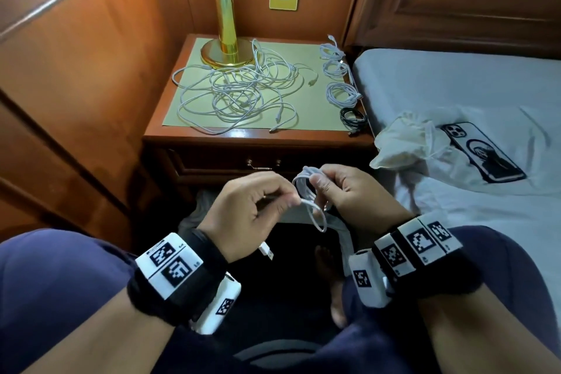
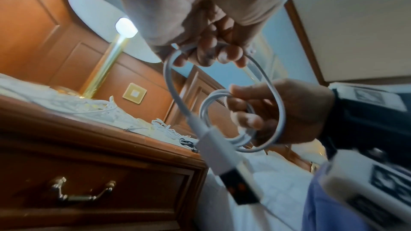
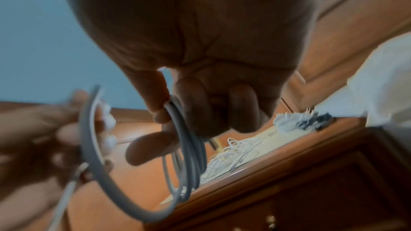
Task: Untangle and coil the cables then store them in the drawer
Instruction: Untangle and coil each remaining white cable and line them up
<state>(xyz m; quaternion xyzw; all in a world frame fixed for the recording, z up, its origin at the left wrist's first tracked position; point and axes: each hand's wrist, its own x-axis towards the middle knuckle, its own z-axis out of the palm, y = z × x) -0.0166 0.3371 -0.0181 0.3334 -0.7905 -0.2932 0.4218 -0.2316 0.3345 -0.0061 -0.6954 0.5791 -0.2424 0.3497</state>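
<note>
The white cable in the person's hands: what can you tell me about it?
The white cable looks like smooth, rubbery cord, thin and flexible. Most of it is wound into a small coil of several loops, which the right hand grips with thumb and fingers. The left hand pinches the free end, which bends in one wider loop round the coil. Its USB plug, white with a metal tip, dangles below the left hand. The cable is held in the air in front of the closed drawer, touching only the hands.
</note>
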